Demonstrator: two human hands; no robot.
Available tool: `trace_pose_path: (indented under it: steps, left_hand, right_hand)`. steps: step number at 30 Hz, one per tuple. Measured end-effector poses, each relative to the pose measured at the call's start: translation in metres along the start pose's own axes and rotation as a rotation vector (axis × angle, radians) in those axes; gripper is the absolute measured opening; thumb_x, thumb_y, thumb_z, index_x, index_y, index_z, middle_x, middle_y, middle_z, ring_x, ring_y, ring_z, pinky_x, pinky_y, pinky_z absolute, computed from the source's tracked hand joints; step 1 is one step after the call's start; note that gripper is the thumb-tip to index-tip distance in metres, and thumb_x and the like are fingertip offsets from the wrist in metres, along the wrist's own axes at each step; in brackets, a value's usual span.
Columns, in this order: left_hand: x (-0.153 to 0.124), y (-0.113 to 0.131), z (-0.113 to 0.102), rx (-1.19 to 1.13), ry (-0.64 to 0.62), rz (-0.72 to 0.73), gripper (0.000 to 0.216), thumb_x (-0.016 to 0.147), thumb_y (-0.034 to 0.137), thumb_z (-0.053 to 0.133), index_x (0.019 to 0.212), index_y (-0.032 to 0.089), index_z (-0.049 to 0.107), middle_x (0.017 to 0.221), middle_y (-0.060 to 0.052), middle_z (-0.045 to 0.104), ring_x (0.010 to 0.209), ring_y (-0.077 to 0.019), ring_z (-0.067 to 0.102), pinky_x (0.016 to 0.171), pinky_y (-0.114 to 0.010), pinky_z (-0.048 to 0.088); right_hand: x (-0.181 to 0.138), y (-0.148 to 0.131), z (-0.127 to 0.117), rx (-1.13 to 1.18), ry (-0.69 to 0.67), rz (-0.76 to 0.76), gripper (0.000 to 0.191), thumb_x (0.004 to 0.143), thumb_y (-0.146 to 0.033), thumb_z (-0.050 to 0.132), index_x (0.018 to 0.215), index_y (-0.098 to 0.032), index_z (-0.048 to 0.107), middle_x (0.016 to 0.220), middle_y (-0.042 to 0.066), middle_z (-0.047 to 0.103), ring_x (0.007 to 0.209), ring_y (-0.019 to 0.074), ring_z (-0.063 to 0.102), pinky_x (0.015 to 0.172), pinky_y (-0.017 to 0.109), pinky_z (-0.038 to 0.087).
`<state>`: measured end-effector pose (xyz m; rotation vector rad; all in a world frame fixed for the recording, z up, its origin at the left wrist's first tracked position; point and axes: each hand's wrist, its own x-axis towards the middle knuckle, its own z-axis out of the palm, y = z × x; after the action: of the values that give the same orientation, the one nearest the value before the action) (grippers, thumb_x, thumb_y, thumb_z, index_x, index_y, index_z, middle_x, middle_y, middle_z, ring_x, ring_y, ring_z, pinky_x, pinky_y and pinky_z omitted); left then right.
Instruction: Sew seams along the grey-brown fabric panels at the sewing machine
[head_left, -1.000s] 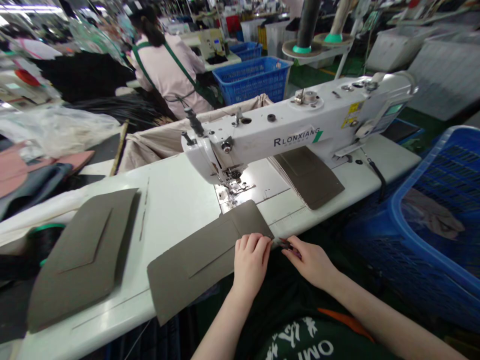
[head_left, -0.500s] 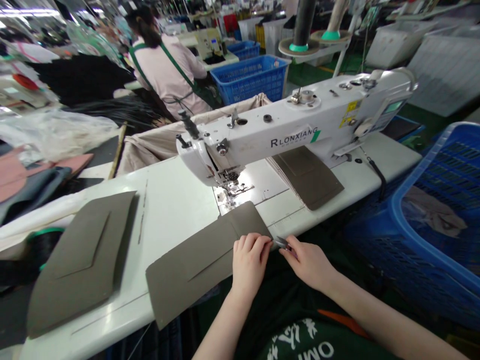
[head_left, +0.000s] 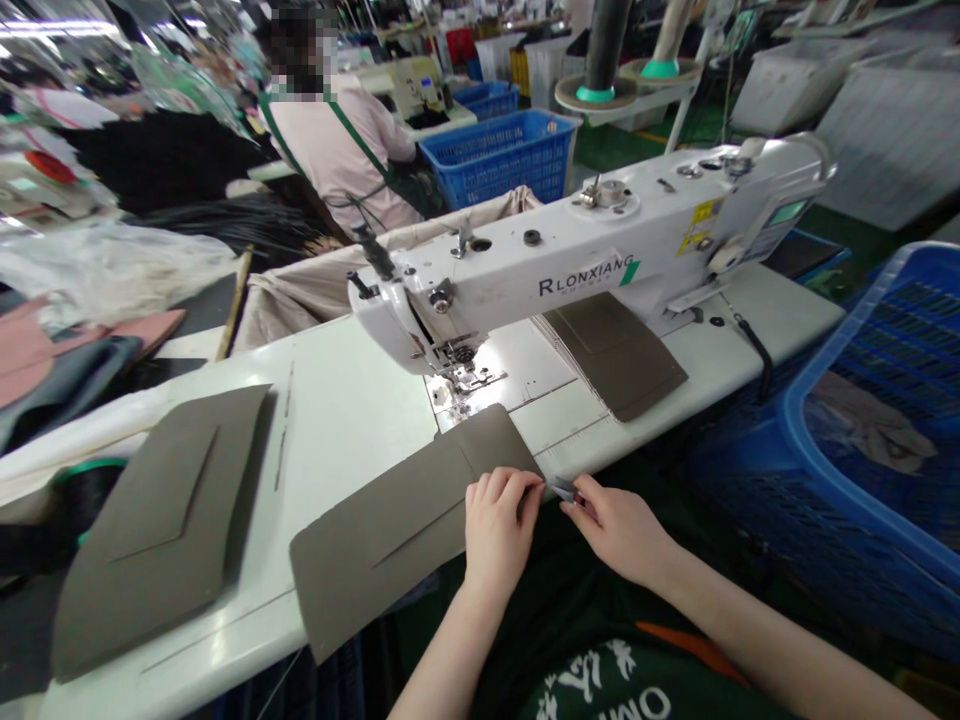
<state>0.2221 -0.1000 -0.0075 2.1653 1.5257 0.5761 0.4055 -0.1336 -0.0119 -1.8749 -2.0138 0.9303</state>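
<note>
A grey-brown flat panel (head_left: 360, 545) with a stitched patch lies slantwise across the front edge of the sewing table (head_left: 360, 390). My left hand (head_left: 496, 522) is closed on the panel's right-hand corner, thumb and fingers pinched together. Thread snips (head_left: 562, 488) are gripped in my right hand (head_left: 619, 528), their blades pointing left, right beside that corner. Whether a thread lies between the blades is too small to see. Just behind the panel is the needle area of a white sewing machine (head_left: 585, 265).
Similar panels lie in a pile (head_left: 157, 530) at the left and in a stack (head_left: 619, 360) under the machine arm. A large blue basket (head_left: 806, 420) stands close on the right. Behind the machine, a person (head_left: 345, 140) sits near another blue crate (head_left: 499, 165).
Both hands stay almost in place. The snips' blades have shifted slightly by the panel corner, and the right hand has moved very little.
</note>
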Motion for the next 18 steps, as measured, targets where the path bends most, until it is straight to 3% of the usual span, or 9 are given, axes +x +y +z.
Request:
trace_pose_path:
  steps: [14,18]
  left_hand:
    - [-0.002,0.001,-0.006,-0.148,-0.027,-0.022,0.014,0.094,0.03,0.051,0.088,0.021,0.059,0.09,-0.002,0.064,0.085,-0.019,0.055,0.079,-0.036,0.038]
    - [-0.006,-0.013,-0.039,-0.325,-0.259,0.135,0.019,0.095,0.029,0.047,0.088,0.023,0.063,0.093,-0.003,0.066,0.091,-0.0174,0.058,0.085,-0.033,0.044]
  right_hand:
    - [0.008,-0.01,0.005,-0.029,-0.012,-0.026,0.024,0.098,-0.036,0.037,0.086,-0.021,0.052,0.07,0.002,0.066,0.063,0.019,0.063,0.055,0.027,0.03]
    - [0.008,-0.005,0.004,0.041,0.03,-0.011,0.025,0.098,-0.038,0.037,0.084,-0.022,0.049,0.068,0.0,0.063,0.062,0.0177,0.061,0.055,0.027,0.031]
